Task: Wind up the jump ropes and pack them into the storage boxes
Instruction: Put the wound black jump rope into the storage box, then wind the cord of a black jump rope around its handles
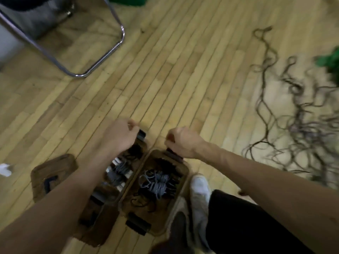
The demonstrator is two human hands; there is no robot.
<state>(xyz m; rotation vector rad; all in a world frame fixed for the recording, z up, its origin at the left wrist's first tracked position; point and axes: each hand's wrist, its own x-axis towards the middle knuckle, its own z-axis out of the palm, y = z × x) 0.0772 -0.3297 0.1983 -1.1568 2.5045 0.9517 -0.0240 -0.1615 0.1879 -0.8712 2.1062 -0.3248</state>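
While my left hand and right hand curl at the storage boxes' far latches, actual hold lost in blur, jerking could spill the wound ropes.

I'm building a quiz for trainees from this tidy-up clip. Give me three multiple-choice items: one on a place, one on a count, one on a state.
1. Relative to the storage boxes, where is the loose rope tangle?
A) to their left B) inside them C) to their right
2. How many storage boxes hold ropes?
A) two B) one C) four
3. The boxes are:
A) lidded B) open C) overturned

Answers: C, the tangle sprawls right of the boxes. A, two boxes sit side by side. B, wound ropes show inside, and a lid lies aside.
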